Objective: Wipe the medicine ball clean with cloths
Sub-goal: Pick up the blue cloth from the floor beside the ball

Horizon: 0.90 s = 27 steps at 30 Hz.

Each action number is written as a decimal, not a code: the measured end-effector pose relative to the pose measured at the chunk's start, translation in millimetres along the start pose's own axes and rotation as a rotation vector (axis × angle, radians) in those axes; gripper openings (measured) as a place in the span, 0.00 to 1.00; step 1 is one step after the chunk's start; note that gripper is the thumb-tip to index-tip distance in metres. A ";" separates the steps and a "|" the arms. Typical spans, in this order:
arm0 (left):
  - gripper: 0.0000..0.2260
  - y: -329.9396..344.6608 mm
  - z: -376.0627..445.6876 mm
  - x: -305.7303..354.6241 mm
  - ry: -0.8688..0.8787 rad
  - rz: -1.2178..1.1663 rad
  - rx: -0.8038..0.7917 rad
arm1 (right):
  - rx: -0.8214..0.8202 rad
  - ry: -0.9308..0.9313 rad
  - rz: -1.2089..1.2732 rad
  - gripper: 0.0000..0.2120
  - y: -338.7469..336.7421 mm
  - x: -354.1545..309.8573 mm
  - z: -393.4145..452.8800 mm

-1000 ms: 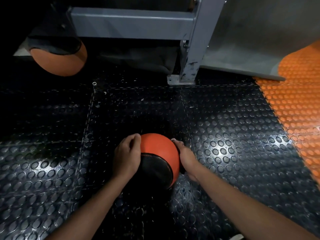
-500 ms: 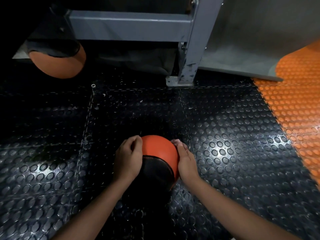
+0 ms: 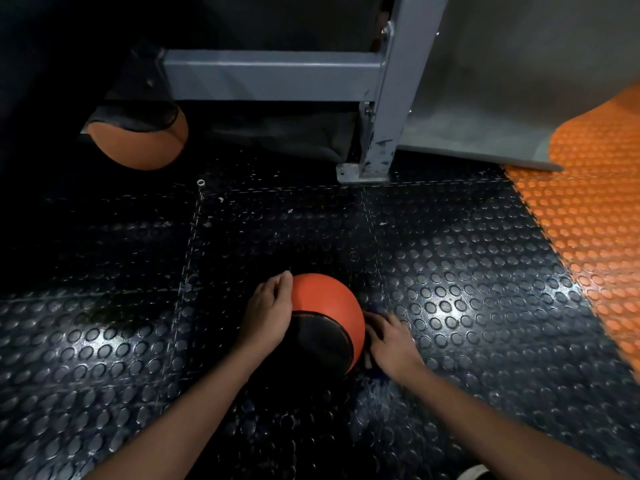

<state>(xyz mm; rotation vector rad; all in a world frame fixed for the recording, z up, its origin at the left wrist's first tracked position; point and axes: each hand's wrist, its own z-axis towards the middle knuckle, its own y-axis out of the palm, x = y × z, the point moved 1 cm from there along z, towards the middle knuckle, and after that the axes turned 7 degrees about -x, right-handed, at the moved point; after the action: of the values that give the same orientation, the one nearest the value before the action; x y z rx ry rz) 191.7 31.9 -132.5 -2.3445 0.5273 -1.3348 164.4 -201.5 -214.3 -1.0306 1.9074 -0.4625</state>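
An orange and black medicine ball [image 3: 325, 303] sits on the dark studded floor, low in the middle of the view. My left hand [image 3: 268, 315] cups its left side with the fingers curled round the ball. My right hand [image 3: 389, 342] lies low on the ball's right side, fingers spread, pressing a dark blue cloth [image 3: 377, 310] against it. Only the cloth's edges show around the hand.
A second orange and black ball [image 3: 138, 147] lies at the back left under a grey steel rack frame [image 3: 384, 109]. A grey sheet [image 3: 485, 98] and orange studded floor tiles [image 3: 595, 237] are at the right. A dark bag lies under the rack.
My right hand has slid down the ball's right side towards the floor, and the dark blue cloth now shows under it. The left hand stays on the ball's left side.
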 end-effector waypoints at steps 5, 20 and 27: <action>0.28 -4.6 0.3 -14.2 -0.017 0.121 -0.063 | -0.095 -0.056 -0.113 0.26 -12.8 3.0 -3.3; 0.27 -4.5 -2.1 -18.9 0.030 0.111 -0.046 | 0.391 0.042 0.041 0.15 -87.9 57.4 4.4; 0.27 -1.6 1.4 -20.9 0.045 0.107 -0.023 | 0.608 0.244 0.246 0.18 -122.5 101.7 8.8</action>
<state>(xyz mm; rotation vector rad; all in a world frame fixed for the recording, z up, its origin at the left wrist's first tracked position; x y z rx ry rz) 183.2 43.9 -147.5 -2.2747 0.6751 -1.3416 203.9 -354.4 -192.3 -0.3493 1.8871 -0.9802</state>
